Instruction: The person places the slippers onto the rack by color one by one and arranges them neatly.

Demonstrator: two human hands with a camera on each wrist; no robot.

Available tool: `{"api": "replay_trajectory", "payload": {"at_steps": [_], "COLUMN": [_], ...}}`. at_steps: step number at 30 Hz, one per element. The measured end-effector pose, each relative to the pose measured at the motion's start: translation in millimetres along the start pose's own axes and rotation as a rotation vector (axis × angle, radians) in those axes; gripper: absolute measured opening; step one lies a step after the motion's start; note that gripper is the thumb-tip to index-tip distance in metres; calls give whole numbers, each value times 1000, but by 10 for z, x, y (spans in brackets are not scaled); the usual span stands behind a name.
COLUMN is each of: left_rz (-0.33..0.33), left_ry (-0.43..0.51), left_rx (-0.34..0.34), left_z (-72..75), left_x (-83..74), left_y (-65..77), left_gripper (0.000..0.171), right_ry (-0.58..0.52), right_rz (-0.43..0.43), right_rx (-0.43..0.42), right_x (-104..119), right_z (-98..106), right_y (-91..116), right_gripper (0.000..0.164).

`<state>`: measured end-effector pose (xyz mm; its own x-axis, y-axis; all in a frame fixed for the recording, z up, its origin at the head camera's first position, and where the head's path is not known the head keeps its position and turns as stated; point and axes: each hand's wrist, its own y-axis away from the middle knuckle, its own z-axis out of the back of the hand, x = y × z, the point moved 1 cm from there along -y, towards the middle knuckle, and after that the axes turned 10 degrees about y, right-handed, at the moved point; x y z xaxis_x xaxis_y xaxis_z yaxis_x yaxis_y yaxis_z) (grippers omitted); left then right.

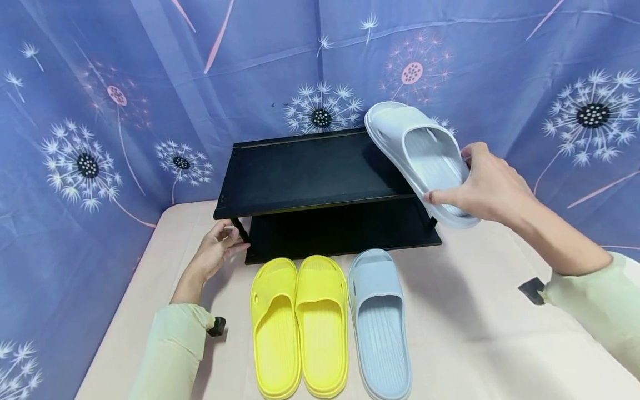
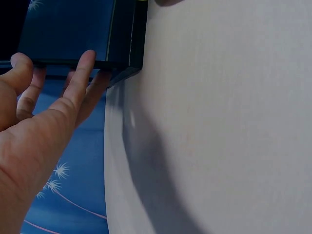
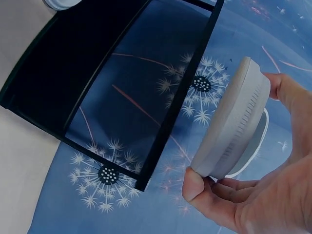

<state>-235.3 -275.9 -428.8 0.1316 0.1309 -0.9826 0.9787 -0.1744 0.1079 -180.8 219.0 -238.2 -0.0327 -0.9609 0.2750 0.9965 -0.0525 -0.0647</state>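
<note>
My right hand [image 1: 492, 183] pinches a pale blue slipper [image 1: 400, 125] by its heel end, thumb on one side edge and fingers on the other. The slipper is raised and tilted over the right end of a black two-tier rack [image 1: 310, 172]; the right wrist view shows the heel of this slipper [image 3: 234, 119]. At the rack's left end, my left hand [image 1: 214, 253] touches the side with extended fingers [image 2: 80, 80], beside the post. A matching pale blue slipper [image 1: 382, 328] lies in front of the rack, right of two yellow slippers [image 1: 277, 333].
The rack stands on a pale cloth surface [image 1: 465, 333] near the back. Behind and beside it hangs a blue curtain [image 1: 270, 50] with a dandelion print. Both wrists carry a small black piece at the cuff.
</note>
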Motion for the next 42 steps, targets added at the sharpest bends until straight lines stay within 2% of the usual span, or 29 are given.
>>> {"api": "replay_trajectory", "payload": {"at_steps": [9,18,28,37,42], "left_rz": [15,-2,-5,-5,-6], "left_ry": [-12,-7,-2,-8,-4], "left_rx": [-3,0,-6,1,1], "left_z": [3,3,13,7,4], "left_x": [-16,5,8,4,2], "left_y": [-5,5,-8,-2,1], "left_gripper": [13,14,14,16,15], "right_ry": [17,40,106,166,163], "right_rz": [17,28,-19,-60,-76], "right_rx": [51,123,148,190,203], "right_x": [98,206,238,232,230], "right_z": [79,119,59,8,-40], "right_y": [-161,-333,-491,-628,-663], "right_gripper": [106,108,99,108,106]}}
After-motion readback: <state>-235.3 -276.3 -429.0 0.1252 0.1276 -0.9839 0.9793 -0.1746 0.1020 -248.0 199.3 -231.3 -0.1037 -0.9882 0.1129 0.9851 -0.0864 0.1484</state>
